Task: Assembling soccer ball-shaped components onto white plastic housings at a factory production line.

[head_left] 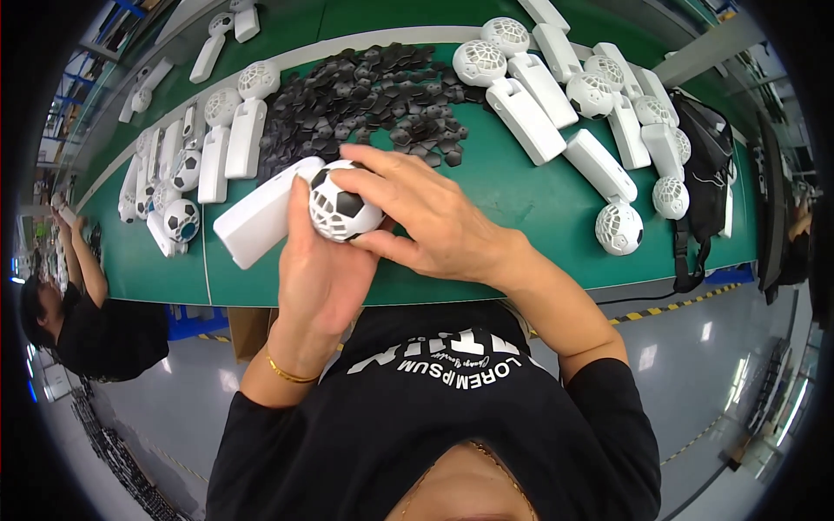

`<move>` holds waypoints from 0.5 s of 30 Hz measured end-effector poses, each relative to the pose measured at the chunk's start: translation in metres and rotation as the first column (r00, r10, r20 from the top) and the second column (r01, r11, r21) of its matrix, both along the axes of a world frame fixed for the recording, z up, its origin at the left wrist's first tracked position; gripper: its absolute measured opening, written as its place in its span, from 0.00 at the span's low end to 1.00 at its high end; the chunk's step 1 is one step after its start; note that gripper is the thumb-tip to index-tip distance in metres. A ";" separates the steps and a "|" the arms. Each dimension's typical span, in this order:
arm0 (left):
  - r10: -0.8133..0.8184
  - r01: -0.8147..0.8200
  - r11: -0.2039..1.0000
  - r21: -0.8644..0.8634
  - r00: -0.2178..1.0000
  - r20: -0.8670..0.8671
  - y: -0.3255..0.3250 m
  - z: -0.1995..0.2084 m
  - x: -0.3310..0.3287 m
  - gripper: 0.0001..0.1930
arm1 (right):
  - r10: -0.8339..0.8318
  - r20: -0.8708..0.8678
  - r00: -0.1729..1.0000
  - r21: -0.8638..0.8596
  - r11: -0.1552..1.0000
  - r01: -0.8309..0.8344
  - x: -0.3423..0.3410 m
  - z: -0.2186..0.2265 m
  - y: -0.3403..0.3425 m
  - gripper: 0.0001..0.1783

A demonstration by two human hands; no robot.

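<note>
2 hands on 1 unit, held up over table's near edge. L hand part-curled round it, some fingers hidden; R hand half-closed over ball. Risks, big to small: unit drops if L grip slips; ball twists if R pushes off-axis; black patch may skew if pressed unevenly. Rm: grey floor, striped tape, green table, blk chips heaped beyond hands.

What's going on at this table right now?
The person's left hand supports a white device, while the right hand grips its black-and-white, ball-shaped head. Loose black pieces lie heaped ahead on the green table, with similar white devices grouped on both sides.
</note>
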State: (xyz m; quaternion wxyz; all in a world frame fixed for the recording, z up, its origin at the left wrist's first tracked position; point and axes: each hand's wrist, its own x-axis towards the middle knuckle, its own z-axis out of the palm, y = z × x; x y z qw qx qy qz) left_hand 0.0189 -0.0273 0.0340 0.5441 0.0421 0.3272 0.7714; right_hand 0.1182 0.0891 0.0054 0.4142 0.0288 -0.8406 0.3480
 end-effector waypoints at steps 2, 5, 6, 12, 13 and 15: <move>-0.002 0.002 1.000 -0.017 1.000 0.012 -0.002 -0.004 -0.001 0.24 | -0.009 -0.008 1.000 0.009 1.000 0.009 -0.003 -0.008 -0.001 0.35; -0.023 0.024 1.000 -0.017 0.999 0.030 -0.002 -0.007 0.000 0.24 | -0.016 -0.023 1.000 0.029 0.999 0.017 -0.003 -0.012 0.001 0.35; -0.026 0.026 1.000 -0.014 0.999 0.029 -0.002 -0.007 -0.001 0.24 | -0.011 0.004 1.000 0.011 1.000 0.011 -0.003 -0.010 0.003 0.35; -0.114 0.113 0.993 0.046 0.993 0.028 0.004 -0.005 -0.002 0.26 | 0.073 0.141 0.987 -0.180 0.982 -0.047 -0.002 0.008 0.002 0.38; -0.127 0.127 0.991 0.042 0.992 0.006 0.003 -0.004 -0.001 0.27 | 0.040 0.112 0.993 -0.149 0.989 -0.023 -0.002 0.006 0.004 0.37; -0.222 0.223 0.974 0.042 0.975 -0.027 -0.009 0.002 -0.010 0.23 | 0.055 0.175 0.983 -0.318 0.948 0.004 0.004 0.012 0.009 0.36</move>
